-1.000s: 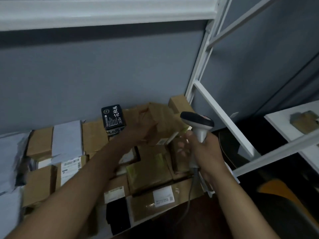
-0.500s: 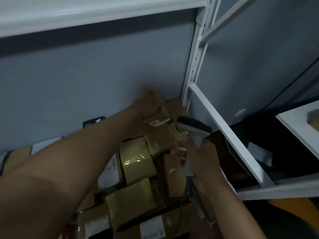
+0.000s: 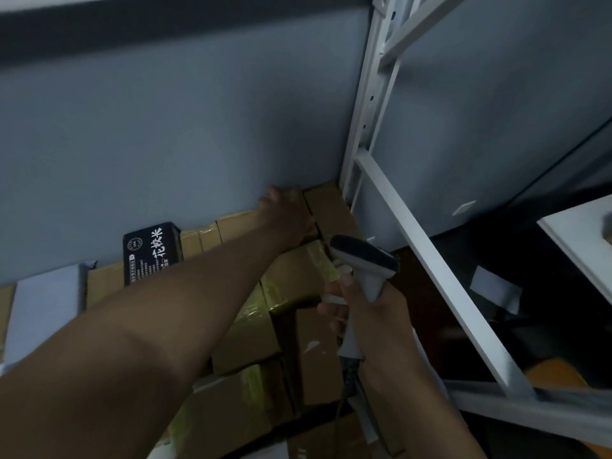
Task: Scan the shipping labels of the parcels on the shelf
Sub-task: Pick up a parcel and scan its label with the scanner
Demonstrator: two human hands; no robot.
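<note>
Brown cardboard parcels [image 3: 308,356] cover the shelf, several wrapped in yellowish tape [image 3: 294,276]. My left hand [image 3: 286,213] reaches to the back row against the grey wall. Its fingers curl over a small cardboard parcel that it almost wholly hides, wedged beside another brown box [image 3: 331,210] in the back right corner. My right hand [image 3: 374,326] grips the handle of a grey-and-white barcode scanner [image 3: 364,260]. The scanner's head hovers above the taped parcels, just right of my left wrist, and its cable hangs down. No shipping label shows clearly.
A black box with white lettering [image 3: 152,251] stands in the back row. A white mailer bag [image 3: 43,306] lies at the left. The rack's white upright [image 3: 364,120] and slanting brace [image 3: 430,260] close off the right side. Another white shelf [image 3: 576,240] is at far right.
My left hand carried the small parcel from in front of the scanner to the back right corner and lowered it among the boxes. The view moved closer; the scanner stayed roughly where it was.
</note>
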